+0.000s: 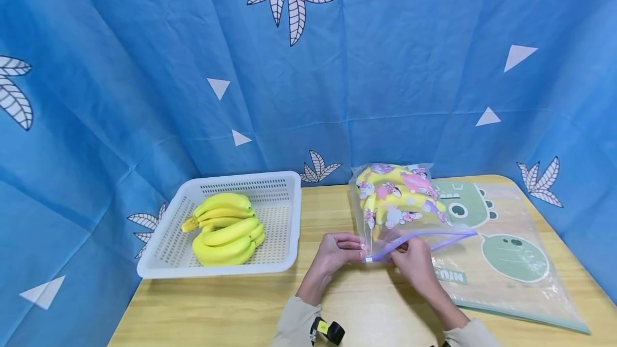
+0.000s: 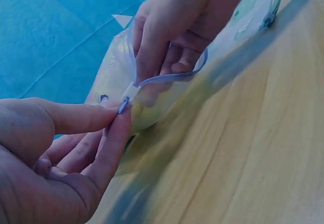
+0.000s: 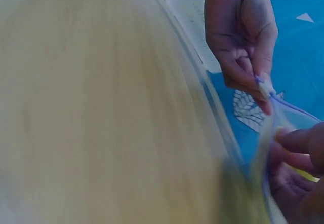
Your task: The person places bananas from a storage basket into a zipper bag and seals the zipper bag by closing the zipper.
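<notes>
A clear zip bag (image 1: 400,197) with pink and purple cartoon prints has yellow bananas (image 1: 388,175) inside. Its purple zip edge (image 1: 448,234) gapes, and the white slider (image 2: 131,91) sits at the left end. My left hand (image 1: 337,253) pinches the purple corner just beyond that slider between thumb and forefinger. At the mouth of the bag, my right hand (image 1: 416,266) has bent fingers between the two zip edges, close to the slider. Some of those fingertips (image 2: 149,97) show through the film; I cannot tell whether they pinch it.
To the left, a white plastic basket (image 1: 294,229) holds more bananas (image 1: 226,229). A larger clear bag (image 1: 525,293) with green dinosaur prints lies flat on the wooden table (image 1: 217,315) at the right, partly beneath the smaller bag. A blue printed curtain (image 1: 385,68) hangs behind and at both sides.
</notes>
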`<state>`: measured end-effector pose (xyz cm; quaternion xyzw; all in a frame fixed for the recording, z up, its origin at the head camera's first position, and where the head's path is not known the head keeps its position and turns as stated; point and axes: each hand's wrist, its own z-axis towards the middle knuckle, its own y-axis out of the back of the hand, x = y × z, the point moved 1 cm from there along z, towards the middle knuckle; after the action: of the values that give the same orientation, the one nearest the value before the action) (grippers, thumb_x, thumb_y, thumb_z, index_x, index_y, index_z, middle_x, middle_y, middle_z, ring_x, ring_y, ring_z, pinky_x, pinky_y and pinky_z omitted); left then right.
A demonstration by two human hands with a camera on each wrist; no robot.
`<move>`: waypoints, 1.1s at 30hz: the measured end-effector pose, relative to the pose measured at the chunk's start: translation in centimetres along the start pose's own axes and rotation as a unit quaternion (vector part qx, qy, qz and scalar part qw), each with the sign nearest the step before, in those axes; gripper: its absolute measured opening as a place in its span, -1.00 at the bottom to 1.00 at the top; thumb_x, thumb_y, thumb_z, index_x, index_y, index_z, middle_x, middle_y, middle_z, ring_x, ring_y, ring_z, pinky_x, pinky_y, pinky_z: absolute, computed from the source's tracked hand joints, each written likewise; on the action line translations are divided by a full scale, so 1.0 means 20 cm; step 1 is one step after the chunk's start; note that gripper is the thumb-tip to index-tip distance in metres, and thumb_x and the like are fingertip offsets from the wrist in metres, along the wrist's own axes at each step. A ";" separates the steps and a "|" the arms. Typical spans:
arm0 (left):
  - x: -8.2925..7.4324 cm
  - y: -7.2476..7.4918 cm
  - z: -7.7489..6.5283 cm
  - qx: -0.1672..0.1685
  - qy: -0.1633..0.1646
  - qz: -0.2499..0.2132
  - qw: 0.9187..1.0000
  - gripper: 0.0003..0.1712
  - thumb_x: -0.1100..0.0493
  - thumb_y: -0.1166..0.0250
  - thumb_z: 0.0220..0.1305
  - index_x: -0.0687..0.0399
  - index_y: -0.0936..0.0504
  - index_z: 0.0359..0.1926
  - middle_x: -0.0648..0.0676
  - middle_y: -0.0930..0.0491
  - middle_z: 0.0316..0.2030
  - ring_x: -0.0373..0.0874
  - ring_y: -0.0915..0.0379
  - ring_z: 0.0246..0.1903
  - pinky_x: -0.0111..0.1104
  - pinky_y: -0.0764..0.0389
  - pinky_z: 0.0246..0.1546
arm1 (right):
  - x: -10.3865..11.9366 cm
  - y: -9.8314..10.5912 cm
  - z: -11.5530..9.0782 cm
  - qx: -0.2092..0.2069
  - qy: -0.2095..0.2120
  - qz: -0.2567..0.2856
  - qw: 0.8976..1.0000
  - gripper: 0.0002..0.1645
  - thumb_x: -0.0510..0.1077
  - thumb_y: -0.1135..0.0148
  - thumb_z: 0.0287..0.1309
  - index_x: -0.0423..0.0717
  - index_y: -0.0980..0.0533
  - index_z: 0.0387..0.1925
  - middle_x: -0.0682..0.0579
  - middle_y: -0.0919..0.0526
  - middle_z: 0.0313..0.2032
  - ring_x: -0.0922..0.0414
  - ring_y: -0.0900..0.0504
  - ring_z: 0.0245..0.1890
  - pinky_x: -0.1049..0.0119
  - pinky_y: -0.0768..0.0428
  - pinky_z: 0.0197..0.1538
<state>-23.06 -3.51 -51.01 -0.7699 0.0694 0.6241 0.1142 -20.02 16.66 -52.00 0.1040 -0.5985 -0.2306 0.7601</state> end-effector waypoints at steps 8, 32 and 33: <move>-0.01 0.01 -0.01 -0.021 0.004 0.002 1.000 -0.67 0.50 -0.52 0.02 0.40 -0.74 -0.12 0.24 -0.77 -0.28 -0.16 -0.70 -0.43 -0.33 -0.74 -0.40 | 0.09 0.16 -0.03 0.134 -0.132 0.096 0.977 -0.83 -0.32 -0.29 0.30 -0.43 -0.63 -0.20 -0.18 -0.76 -0.37 -0.01 -0.76 -0.40 0.26 -0.77 -0.27; 0.00 0.00 0.01 -0.047 -0.010 0.005 0.999 -0.68 0.54 -0.52 -0.03 0.41 -0.75 -0.17 0.25 -0.76 -0.33 -0.16 -0.70 -0.40 -0.37 -0.75 -0.37 | 0.06 -0.05 -0.15 0.134 -0.295 0.488 0.810 -0.64 -0.44 -0.19 0.33 -0.39 -0.44 0.14 -0.06 -0.68 -0.04 0.02 -0.68 0.07 0.11 -0.53 0.33; 0.00 0.00 0.01 -0.047 -0.011 0.002 0.999 -0.68 0.55 -0.52 -0.03 0.42 -0.75 -0.17 0.25 -0.76 -0.33 -0.16 -0.71 -0.40 -0.37 -0.75 -0.36 | 0.07 -0.06 -0.16 0.117 -0.306 0.494 0.805 -0.70 -0.44 -0.18 0.34 -0.36 -0.47 0.08 -0.06 -0.69 -0.07 0.03 -0.69 0.04 0.11 -0.55 0.31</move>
<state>-23.19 -3.52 -51.08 -0.7676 0.0406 0.6350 0.0769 -17.07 14.54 -52.14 -0.1933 -0.7932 0.2279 0.5306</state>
